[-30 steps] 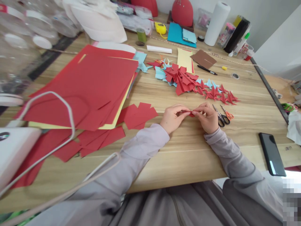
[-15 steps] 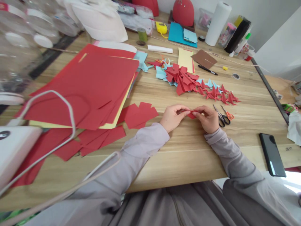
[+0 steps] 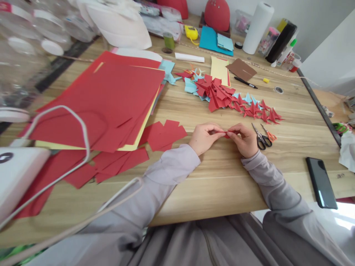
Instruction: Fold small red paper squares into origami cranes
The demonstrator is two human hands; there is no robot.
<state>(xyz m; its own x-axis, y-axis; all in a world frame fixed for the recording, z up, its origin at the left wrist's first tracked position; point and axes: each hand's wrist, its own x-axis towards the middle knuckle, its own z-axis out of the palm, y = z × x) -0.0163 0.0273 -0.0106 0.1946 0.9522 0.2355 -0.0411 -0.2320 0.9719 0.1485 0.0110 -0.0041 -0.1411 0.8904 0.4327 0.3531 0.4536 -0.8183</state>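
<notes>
A small red paper piece (image 3: 227, 135) is pinched between my two hands above the wooden table (image 3: 210, 192), mostly covered by the fingertips. My left hand (image 3: 204, 138) grips its left side and my right hand (image 3: 244, 139) its right side, with the fingertips almost touching. Beyond the hands lies a pile of folded red and light blue paper shapes (image 3: 217, 92). Black-handled scissors (image 3: 262, 138) and orange-handled scissors (image 3: 270, 133) rest just right of my right hand. Loose red paper squares (image 3: 166, 136) lie left of my left hand.
Large red sheets (image 3: 111, 99) are stacked at the left, beside a white device (image 3: 22, 177) with a cable crossing my left sleeve. A phone (image 3: 321, 183) lies at the right edge. Brown paper (image 3: 241, 69), a pen (image 3: 245, 82) and a paper roll (image 3: 257, 27) are farther back.
The fingertips have come closer together, and less of the red paper piece shows between them. Both hands stay in nearly the same place.
</notes>
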